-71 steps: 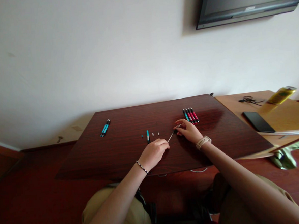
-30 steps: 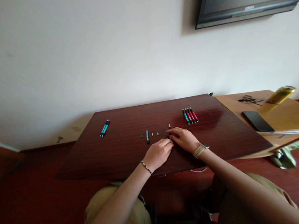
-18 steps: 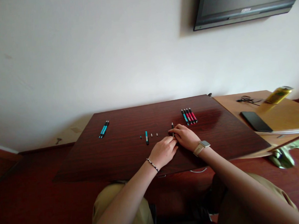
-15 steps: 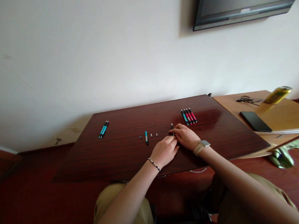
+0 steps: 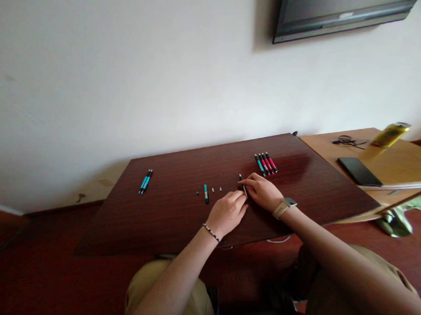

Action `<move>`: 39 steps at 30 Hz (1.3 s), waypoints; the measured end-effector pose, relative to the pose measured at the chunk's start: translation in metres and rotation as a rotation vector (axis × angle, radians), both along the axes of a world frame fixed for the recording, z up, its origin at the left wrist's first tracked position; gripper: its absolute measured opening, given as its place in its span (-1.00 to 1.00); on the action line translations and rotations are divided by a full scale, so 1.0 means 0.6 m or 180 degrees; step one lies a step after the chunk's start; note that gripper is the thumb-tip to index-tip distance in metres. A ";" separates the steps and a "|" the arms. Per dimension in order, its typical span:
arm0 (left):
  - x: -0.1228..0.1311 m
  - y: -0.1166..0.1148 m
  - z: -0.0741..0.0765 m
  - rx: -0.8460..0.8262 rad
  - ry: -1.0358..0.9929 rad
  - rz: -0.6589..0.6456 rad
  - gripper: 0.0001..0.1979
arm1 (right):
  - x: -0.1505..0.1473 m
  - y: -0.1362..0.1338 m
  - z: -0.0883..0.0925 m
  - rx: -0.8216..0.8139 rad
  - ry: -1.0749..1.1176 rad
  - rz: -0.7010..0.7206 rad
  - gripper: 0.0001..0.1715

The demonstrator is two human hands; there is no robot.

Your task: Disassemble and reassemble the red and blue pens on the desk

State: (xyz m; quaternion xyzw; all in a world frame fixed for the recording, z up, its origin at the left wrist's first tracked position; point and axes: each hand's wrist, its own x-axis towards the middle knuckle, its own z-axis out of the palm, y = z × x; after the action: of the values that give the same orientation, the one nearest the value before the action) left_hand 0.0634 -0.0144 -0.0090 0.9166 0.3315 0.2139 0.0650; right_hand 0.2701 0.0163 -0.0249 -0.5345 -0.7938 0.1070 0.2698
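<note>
Between my hands is a pen part [image 5: 245,190], with a black upper end and a thin pale tube. My left hand [image 5: 228,211], with a beaded bracelet at its wrist, pinches the near end of the tube. My right hand [image 5: 261,191] wears a watch and grips the black section between index finger and thumb. Left of my hands lies a turquoise pen barrel [image 5: 206,194] with a dark near end. Beside it are a tiny turquoise piece [image 5: 197,193], a small white piece [image 5: 213,190] and another small pale piece [image 5: 220,189].
A row of turquoise and pink pens [image 5: 266,163] lies at the back right of the dark table [image 5: 179,235]. Two turquoise pens [image 5: 145,182] are at the left. The side desk holds a phone [image 5: 359,171], a cable [image 5: 348,140] and a yellow can [image 5: 391,135].
My left hand has shifted slightly left and down, so more of the pale tube shows. The pen part now tilts a little, its black end leaning left. My right hand stays nearly in place.
</note>
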 end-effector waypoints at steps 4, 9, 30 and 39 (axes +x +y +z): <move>-0.052 0.005 0.015 0.0215 -0.0159 0.0161 -0.80 | -0.008 -0.006 0.002 0.0168 0.0069 -0.0031 -0.56; -0.124 0.019 0.024 0.0438 -0.0336 0.0748 -0.77 | -0.020 -0.008 -0.004 0.0442 0.0048 -0.0032 -0.57; -0.132 0.062 0.000 0.0376 -0.0214 0.1342 -0.86 | -0.066 -0.020 -0.021 0.0456 -0.0203 0.0369 -0.63; -0.108 0.085 0.002 0.0252 -0.0394 0.1461 -0.92 | -0.065 -0.021 -0.021 0.0412 -0.0167 0.0384 -0.62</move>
State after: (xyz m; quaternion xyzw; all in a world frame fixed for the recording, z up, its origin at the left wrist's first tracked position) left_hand -0.0016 0.0366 -0.0077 0.8042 0.5178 0.2916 -0.0011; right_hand 0.2310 0.0036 -0.0376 -0.4697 -0.8366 0.0575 0.2759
